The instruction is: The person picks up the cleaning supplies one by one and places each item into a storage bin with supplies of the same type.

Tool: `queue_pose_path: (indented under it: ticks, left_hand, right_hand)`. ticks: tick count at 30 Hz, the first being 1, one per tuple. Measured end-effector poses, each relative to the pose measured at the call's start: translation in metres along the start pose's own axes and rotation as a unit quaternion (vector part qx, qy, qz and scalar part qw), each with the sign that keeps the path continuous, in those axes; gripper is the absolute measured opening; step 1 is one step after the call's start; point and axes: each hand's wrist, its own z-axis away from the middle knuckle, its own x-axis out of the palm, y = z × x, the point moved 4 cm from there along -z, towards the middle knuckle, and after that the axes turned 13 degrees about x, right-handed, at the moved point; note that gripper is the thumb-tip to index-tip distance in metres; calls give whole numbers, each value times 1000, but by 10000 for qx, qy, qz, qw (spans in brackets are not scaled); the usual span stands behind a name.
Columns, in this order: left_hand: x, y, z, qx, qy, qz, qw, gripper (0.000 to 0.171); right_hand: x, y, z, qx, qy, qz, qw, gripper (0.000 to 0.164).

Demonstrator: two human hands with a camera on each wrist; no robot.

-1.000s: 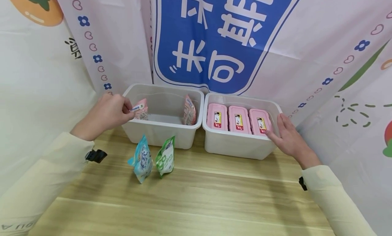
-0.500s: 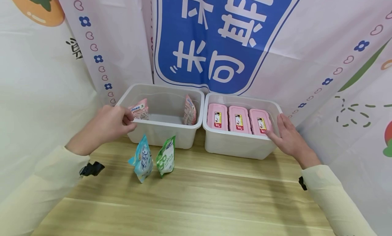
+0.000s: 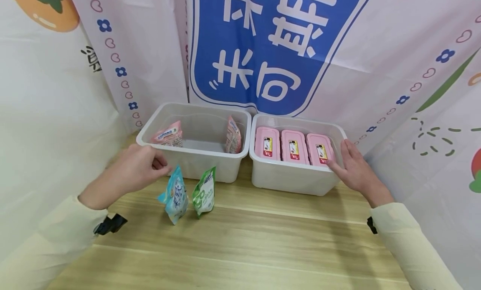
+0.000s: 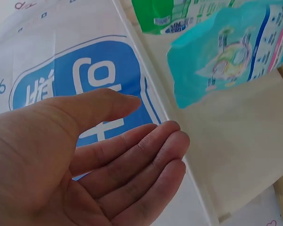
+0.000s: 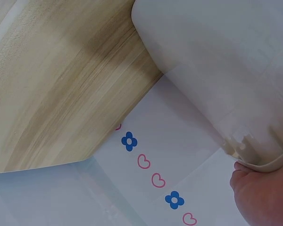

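Observation:
My left hand (image 3: 129, 171) hangs in front of the left white bin (image 3: 199, 164), just left of a blue pouch (image 3: 176, 198). In the left wrist view, that hand's fingers (image 4: 137, 169) are loosely bent and hold nothing. A green pouch (image 3: 204, 194) stands beside the blue one on the table. Inside the left bin, one pink packet (image 3: 169, 135) leans at the left end and another pink packet (image 3: 233, 137) stands at the right end. My right hand (image 3: 355, 169) rests on the right rim of the right white bin (image 3: 289, 179), fingers extended.
Three pink-lidded boxes (image 3: 293, 146) stand in a row in the right bin. Both bins sit side by side at the back of the wooden table (image 3: 240, 248), against a printed cloth backdrop (image 3: 150, 43). More cloth hangs at both sides.
My left hand has let go of the left pink packet and drawn back over the rim toward the blue pouch. That packet now leans inside the bin. The right hand stays put.

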Motion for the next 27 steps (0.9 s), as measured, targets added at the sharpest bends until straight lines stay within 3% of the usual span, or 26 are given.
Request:
queue_pose_path:
  ticks: [6,12,27]
  left_hand:
    - [9,7,2,4,-59,57,10000,15]
    - [19,9,4,-223,-292,123,9992,19]
    - [38,6,9,-575,-316,43,9978,37]
  right_hand:
    - [0,2,0,49,-61,-11,10000,97]
    - [-1,4,-2,2,41,-40,10000,97]
    - [1,1,-1,-39,66,-41,10000,98]
